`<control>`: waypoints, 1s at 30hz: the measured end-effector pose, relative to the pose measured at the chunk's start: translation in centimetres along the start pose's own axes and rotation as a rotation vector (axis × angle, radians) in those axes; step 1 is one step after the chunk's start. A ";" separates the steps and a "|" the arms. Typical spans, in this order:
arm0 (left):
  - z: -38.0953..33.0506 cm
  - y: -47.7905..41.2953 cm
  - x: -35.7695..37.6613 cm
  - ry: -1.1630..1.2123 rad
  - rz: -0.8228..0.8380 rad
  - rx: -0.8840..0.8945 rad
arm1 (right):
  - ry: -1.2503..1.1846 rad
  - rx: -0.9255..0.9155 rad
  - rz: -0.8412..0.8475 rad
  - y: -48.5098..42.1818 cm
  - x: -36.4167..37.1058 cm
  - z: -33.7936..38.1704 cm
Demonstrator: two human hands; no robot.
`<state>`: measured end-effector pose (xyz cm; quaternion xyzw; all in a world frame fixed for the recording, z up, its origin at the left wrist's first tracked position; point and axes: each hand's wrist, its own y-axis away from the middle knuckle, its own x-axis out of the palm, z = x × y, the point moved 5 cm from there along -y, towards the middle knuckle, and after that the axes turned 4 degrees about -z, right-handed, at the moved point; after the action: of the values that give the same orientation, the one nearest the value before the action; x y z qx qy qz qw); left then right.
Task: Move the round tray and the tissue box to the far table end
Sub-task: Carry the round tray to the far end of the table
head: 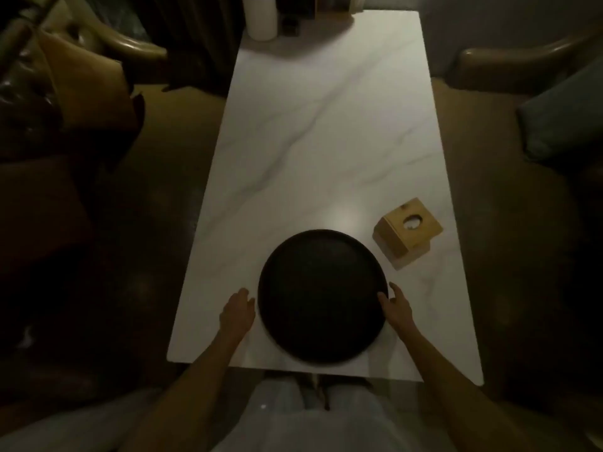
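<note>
Round tray [323, 296] between hands, tissue box [408, 232] beside, white cylinder [260, 16] far end

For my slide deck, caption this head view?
Both hands, left and right, flank the round tray beside a wooden tissue box.

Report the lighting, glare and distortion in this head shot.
Head view: dim room, only the white marble table lit; soft glare patch just beyond the round black tray; wide-angle bending at the edges; chairs lost in shadow; light wooden tissue box reads clearly.
</note>
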<state>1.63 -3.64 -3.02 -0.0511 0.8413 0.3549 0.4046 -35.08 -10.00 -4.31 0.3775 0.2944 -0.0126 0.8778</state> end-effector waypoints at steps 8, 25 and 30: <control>-3.3 -5.2 2.8 0.148 0.111 -0.065 | 0.024 0.202 -0.019 -4.0 1.4 0.0; -3.9 -3.6 0.9 0.070 0.073 -0.137 | 0.110 -0.026 0.289 -3.6 -1.9 2.3; -6.8 0.1 -0.4 0.198 -0.068 -0.147 | 0.161 -0.334 0.336 -5.4 -5.0 5.2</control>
<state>-2.55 -7.92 0.16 -0.1438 0.8467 0.3948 0.3263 -37.86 -18.36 -2.35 0.2706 0.2948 0.2124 0.8915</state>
